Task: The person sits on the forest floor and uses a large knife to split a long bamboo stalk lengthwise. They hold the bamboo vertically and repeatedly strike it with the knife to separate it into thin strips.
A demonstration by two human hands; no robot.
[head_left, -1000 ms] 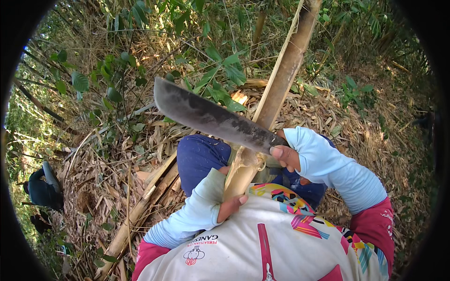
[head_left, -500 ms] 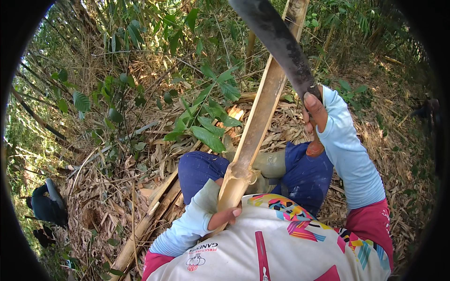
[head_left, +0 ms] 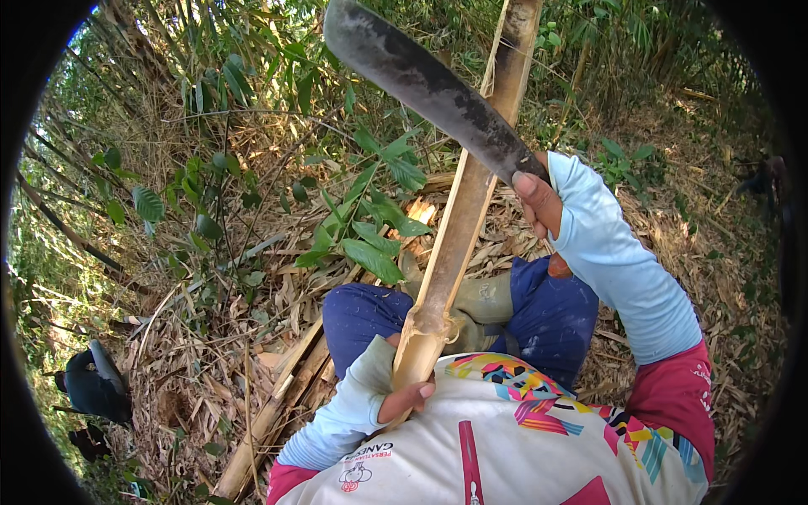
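My left hand [head_left: 402, 402] is wrapped round the near end of a split bamboo length [head_left: 454, 227], close to my belly. The bamboo's hollow inner side faces up, with a ragged node ring just beyond the hand, and it slants away to the top of the view. My right hand [head_left: 539, 202] grips a machete [head_left: 438, 97] by its handle, thumb at the base of the blade. The dark, curved blade points up and left and passes over the bamboo; whether they touch I cannot tell. The handle's brown end shows below the hand.
Split bamboo pieces [head_left: 273, 412] lie on dry leaf litter [head_left: 194, 370] at the left. A leafy green plant [head_left: 370, 210] stands just left of the bamboo. My bent knees [head_left: 551, 328] and boots [head_left: 484, 299] are beneath it. A person [head_left: 94, 383] is bent over at the far left.
My right hand has moved slightly left, and the machete has swung leftward so its tip now shows. The far end of the bamboo has shifted a little left; my left hand keeps its grip.
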